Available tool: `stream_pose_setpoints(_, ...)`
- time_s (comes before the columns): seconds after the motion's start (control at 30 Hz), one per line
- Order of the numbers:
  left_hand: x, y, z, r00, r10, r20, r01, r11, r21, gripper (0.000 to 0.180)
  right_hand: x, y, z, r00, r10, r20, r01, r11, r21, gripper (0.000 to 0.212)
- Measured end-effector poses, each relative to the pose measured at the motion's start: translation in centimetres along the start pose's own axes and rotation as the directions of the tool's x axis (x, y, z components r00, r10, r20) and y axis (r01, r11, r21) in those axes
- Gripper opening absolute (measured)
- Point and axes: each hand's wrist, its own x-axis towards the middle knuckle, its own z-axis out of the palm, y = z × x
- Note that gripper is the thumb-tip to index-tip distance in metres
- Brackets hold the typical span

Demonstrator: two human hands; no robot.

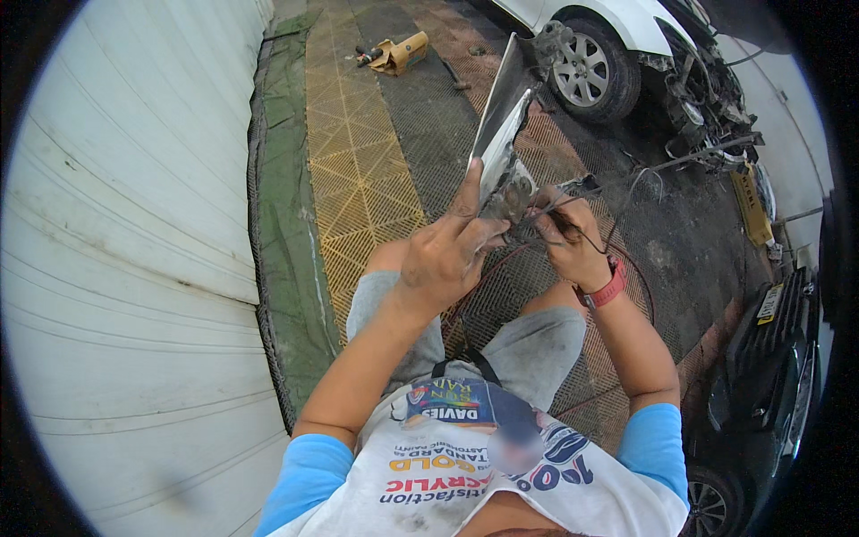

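Note:
Before me stands a long, pointed sheet-metal panel piece (pixel 501 134), grey and white with a ragged, dirty inner edge. My left hand (pixel 447 246) grips its lower end, with one finger stretched up along the left face. My right hand (pixel 571 234) is closed at the panel's lower right side, fingers bent and pressed together. Thin dark cables (pixel 617 234) run round and past this hand. What its fingertips hold is hidden among the cables and the panel's edge. A red watch (pixel 604 285) is on my right wrist.
A white car with its front stripped stands ahead right; its wheel (pixel 586 70) is close to the panel's tip. A dark car (pixel 761 358) is at the right. A hammer (pixel 456 76) and a torn cardboard box (pixel 400 54) lie ahead. A white corrugated wall (pixel 134 251) borders the left.

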Motion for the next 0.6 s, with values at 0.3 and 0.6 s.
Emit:
stream_pose_setpoints(0.3,-0.4,-1.1,0.7,0.993,0.117,0.003,-0.115,0.976,0.182,0.029,0.0,-0.1,0.1,0.977,0.205,0.05,-0.208,0.896,0.393,0.011)
stream_pose_setpoints(0.6,-0.8,-2.3,2.1,0.981,0.128,-0.145,-0.105,0.983,0.153,0.03,1.2,-1.9,0.1,0.973,0.23,0.034,-0.231,0.94,0.253,0.01)
